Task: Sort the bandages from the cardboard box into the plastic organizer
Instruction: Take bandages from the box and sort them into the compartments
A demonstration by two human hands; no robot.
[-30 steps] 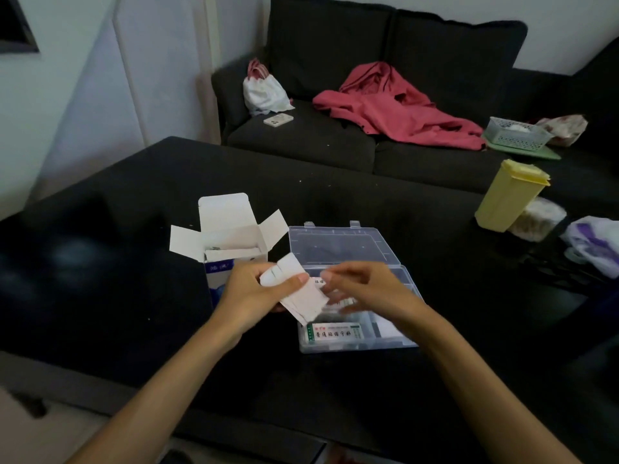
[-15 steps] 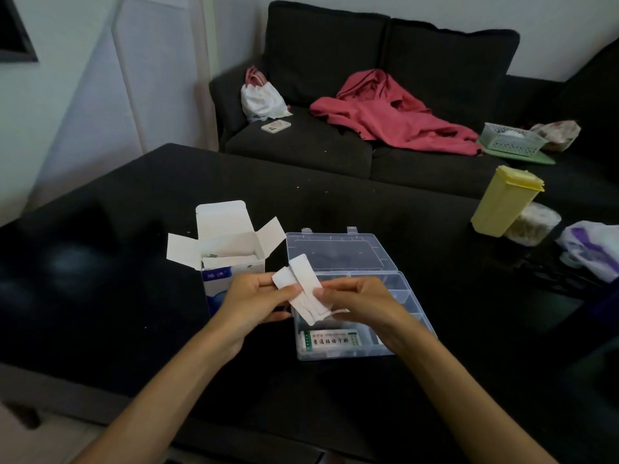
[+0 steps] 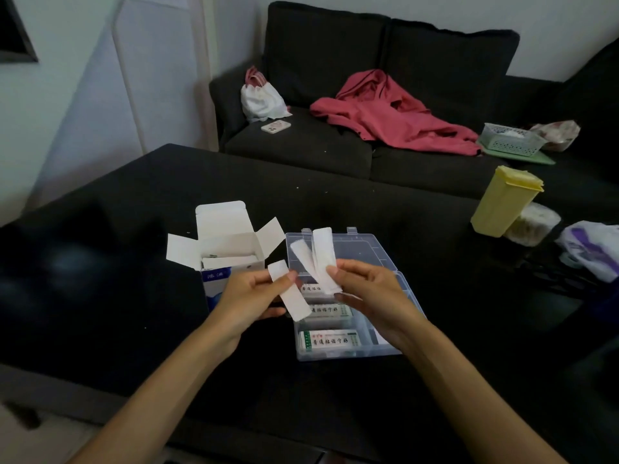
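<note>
Above the plastic organizer (image 3: 385, 262), both hands hold bandages. The left hand (image 3: 248, 296) pinches one white strip (image 3: 288, 291) between thumb and fingers, and the right hand (image 3: 365, 289) pinches two more strips (image 3: 316, 256) that fan upward in front of the open lid. The strips are probably kept apart so that each one can go to its own compartment. Labelled packs (image 3: 330, 341) already fill the organizer's near compartments, so free room seems to remain mostly at its right side. The cardboard box (image 3: 227, 249) stands open just left of the organizer on the dark bench (image 3: 100, 296), with more contents inside. To the right of the organizer, well apart, stands a yellow container (image 3: 502, 202); nothing blocks the hands.
</note>
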